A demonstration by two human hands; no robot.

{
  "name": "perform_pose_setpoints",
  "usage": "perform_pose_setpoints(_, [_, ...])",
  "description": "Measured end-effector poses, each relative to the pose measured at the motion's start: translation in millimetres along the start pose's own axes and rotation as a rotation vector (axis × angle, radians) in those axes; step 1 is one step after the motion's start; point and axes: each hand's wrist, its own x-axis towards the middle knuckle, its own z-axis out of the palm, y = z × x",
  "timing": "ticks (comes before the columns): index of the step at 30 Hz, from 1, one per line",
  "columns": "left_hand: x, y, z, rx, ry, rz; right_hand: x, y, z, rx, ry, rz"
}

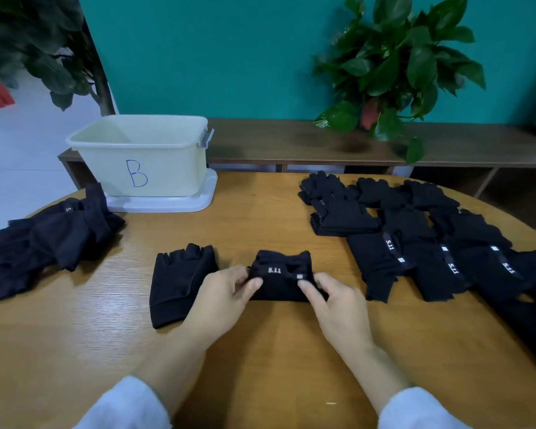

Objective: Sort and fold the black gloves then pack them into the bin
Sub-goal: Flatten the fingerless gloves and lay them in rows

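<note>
A folded black glove (280,284) with a "5.11" strap lies at the middle of the wooden table. My left hand (226,297) pinches its left edge and my right hand (334,300) pinches its right edge. A flat fingerless black glove (177,280) lies just left of it, partly under my left wrist. The pale yellow bin (143,156) marked "B" stands at the back left on its white lid. A loose heap of black gloves (47,239) sits at the far left. Several black gloves laid out in rows (415,239) cover the right side.
The round wooden table (260,351) has bare surface near its front edge. A low wooden shelf (291,144) runs along the teal wall behind, with a potted plant (393,69) on it. Another leafy plant (53,51) stands at the back left.
</note>
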Motion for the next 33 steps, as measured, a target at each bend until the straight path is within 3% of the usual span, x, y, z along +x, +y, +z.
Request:
perform_pose_setpoints(6, [20, 9, 14, 0.124, 0.185, -0.149, 21, -19, 15, -0.166, 0.062, 0.209])
perform_pose_setpoints(15, [38, 12, 26, 0.275, 0.262, -0.333, 40, -22, 24, -0.374, 0.021, 0.307])
perform_pose_setpoints(24, [30, 8, 15, 0.231, 0.283, -0.231, 38, -24, 5, -0.292, 0.0, 0.302])
perform_pose_setpoints(27, [14, 13, 11, 0.24, 0.352, -0.141, 36, -23, -12, -0.302, 0.103, 0.136])
perform_pose_setpoints(29, [2, 25, 13, 0.221, 0.386, -0.059, 35, -22, -16, -0.35, 0.133, -0.105])
perform_pose_setpoints(31, [-7, 41, 21, 0.258, 0.331, 0.009, 39, -22, -13, -0.437, 0.079, -0.363])
perform_pose_setpoints(33, [-13, 52, 35, 0.337, 0.171, -0.01, 45, -24, -8, -0.533, -0.097, -0.526])
